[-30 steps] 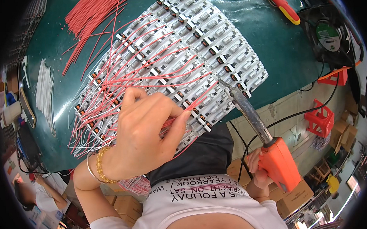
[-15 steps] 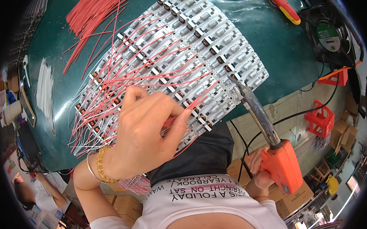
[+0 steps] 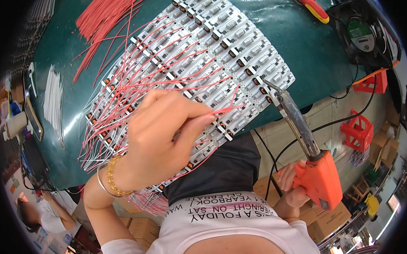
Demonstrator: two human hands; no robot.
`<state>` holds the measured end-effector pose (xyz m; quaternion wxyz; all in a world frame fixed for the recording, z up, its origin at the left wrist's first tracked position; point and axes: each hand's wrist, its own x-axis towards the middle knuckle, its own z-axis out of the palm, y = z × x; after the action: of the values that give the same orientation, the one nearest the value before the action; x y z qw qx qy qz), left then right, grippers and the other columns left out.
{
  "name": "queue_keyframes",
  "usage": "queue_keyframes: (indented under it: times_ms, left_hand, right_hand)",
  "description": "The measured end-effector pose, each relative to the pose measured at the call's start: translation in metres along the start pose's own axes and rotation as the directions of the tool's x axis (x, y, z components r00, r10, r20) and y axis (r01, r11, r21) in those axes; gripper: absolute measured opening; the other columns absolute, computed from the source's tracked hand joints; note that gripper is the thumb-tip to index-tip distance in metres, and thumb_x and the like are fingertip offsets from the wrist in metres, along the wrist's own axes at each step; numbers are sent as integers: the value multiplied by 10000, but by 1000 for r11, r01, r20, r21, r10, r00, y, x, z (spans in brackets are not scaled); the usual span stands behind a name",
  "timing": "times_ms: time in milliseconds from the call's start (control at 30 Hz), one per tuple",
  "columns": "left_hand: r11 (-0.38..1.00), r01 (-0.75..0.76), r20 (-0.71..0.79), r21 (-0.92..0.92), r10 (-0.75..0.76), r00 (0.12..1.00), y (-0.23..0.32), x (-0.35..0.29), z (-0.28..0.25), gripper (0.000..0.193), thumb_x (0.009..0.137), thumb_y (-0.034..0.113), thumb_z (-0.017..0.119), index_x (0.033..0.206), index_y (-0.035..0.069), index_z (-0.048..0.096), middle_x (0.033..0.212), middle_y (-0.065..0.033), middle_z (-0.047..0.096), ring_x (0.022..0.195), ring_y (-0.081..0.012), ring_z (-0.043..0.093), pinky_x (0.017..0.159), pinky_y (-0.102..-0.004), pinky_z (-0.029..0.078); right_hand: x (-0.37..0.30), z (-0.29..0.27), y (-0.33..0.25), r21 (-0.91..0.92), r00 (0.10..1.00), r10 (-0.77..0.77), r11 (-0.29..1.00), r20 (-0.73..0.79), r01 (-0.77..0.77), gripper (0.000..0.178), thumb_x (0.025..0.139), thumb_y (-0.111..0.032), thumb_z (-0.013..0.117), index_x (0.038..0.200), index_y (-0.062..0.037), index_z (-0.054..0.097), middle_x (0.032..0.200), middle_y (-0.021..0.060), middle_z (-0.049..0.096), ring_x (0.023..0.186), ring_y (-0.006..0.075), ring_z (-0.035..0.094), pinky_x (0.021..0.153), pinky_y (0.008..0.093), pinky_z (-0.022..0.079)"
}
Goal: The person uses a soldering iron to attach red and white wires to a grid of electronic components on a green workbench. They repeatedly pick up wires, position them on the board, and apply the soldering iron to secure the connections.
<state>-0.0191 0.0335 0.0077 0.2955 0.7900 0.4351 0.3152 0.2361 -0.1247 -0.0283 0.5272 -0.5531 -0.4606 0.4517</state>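
My left hand (image 3: 161, 133) pinches a few thin red wires (image 3: 230, 110) between thumb and forefinger, over the lower right part of a white panel of circuit boards (image 3: 236, 40). Their free ends reach past my fingertips above the boards. Rows of small parts cover the panel, and many red and white wires fan out from it to the left, partly hidden under my hand. My right hand (image 3: 293, 184) grips an orange soldering gun (image 3: 319, 179). Its dark tip points up and left by the panel's right edge; whether it touches a board I cannot tell.
A bundle of red wires (image 3: 102, 16) and a smaller one of white wires (image 3: 53, 103) lie on the green table (image 3: 66, 55). At the far right are a red-and-yellow handled tool (image 3: 313, 9) and a black fan (image 3: 361, 34). A black cable (image 3: 329, 124) and red stool (image 3: 358, 133) are beyond the edge.
My left hand has moved slightly right and up, and the pinched wires now point more level to the right. The soldering gun has shifted a little to the right.
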Motion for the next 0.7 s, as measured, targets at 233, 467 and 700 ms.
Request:
queue_keyframes:
  times_ms: [233,467,700]
  left_hand:
    - [992,-27,19,120,24,1000,9,8,20,113,741,0,735,744,71,647,631,-9,583,553,-177,462,656,-328,333]
    - [987,-42,13,152,41,999,9,8,22,123,741,1,731,727,77,636,624,-10,579,529,-182,456,656,-337,324]
    - [985,-50,16,168,48,999,7,8,24,131,746,6,735,724,79,628,625,-12,582,518,-180,461,650,-334,325]
  right_hand:
    - [-8,-13,2,-29,997,-18,999,78,20,642,860,-595,587,1073,-6,445,531,-34,463,448,122,456,478,273,391]
    - [-16,-19,5,-234,999,48,971,23,-42,574,883,-565,548,580,-77,526,550,11,515,483,200,515,481,301,406]
    - [-37,-32,14,-538,1000,-24,843,2,22,485,889,-505,543,708,-60,610,661,27,570,577,226,554,501,329,406]
